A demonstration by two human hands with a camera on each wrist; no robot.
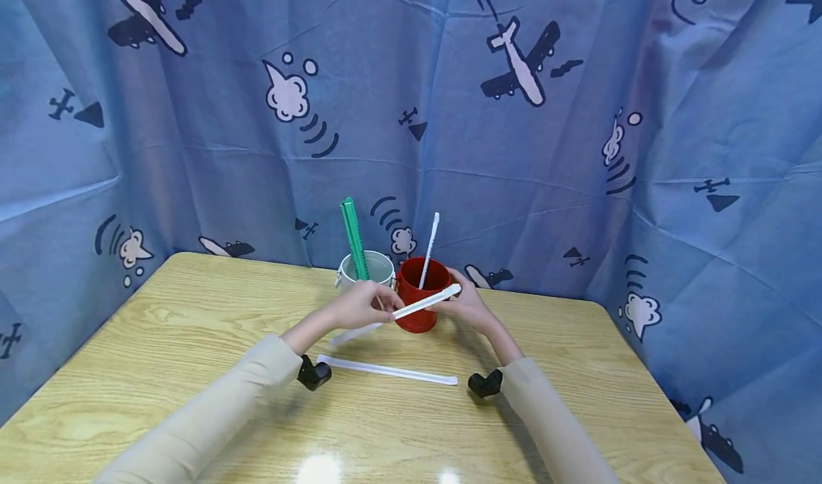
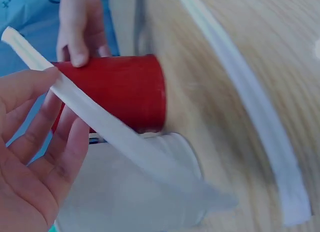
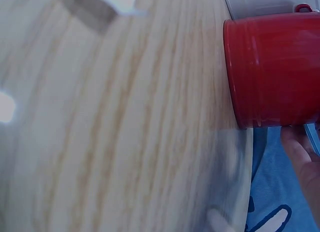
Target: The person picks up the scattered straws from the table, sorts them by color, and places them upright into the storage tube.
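My left hand [image 1: 364, 305] pinches a long white paper-wrapped straw [image 1: 425, 303] between thumb and index finger; its other fingers are spread loosely. The straw slants across in front of a red bucket [image 1: 416, 321]. At the bucket's right side my right hand [image 1: 470, 307] holds its wall near the rim, the thumb [image 2: 77, 51] lying over the outside in the left wrist view. One white wrapped straw [image 1: 429, 250] stands leaning inside the red bucket. Another white wrapped straw [image 1: 388, 371] lies flat on the table, nearer to me.
Left of the red bucket and close beside it stands a white bucket [image 1: 382, 267] holding several green wrapped straws [image 1: 352, 233]. Both are near the far edge of the wooden table [image 1: 212, 327]. A blue curtain [image 1: 359, 77] hangs behind and along the sides.
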